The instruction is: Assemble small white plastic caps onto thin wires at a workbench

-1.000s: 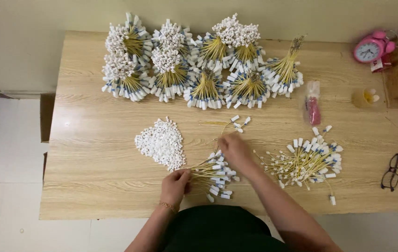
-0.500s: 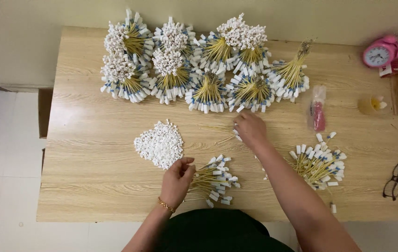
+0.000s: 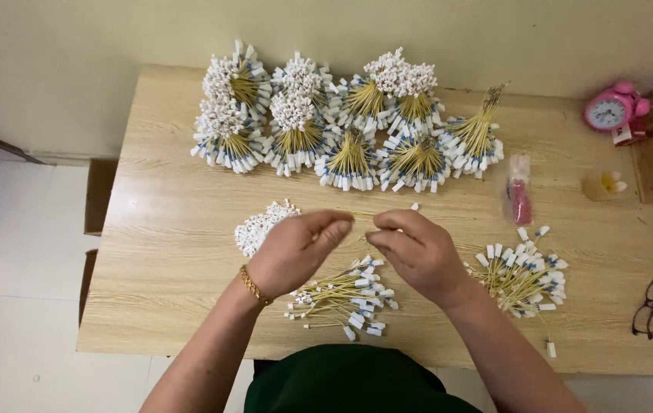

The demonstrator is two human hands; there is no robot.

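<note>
Yellow thin stick (image 3: 357, 217) pinched between both hands at frame centre, above the wooden table (image 3: 166, 252) | left hand (image 3: 296, 252) fingertips clenched on its left end | right hand (image 3: 416, 254) fingertips clenched on its right end | loose stick pile (image 3: 345, 298) just below | white caps heap (image 3: 259, 226) left of hands | tied bundles (image 3: 341, 122) upper centre.

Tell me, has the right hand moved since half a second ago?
Yes. The right hand has come back from near the row of bundles toward the person, meeting the left hand.
</note>
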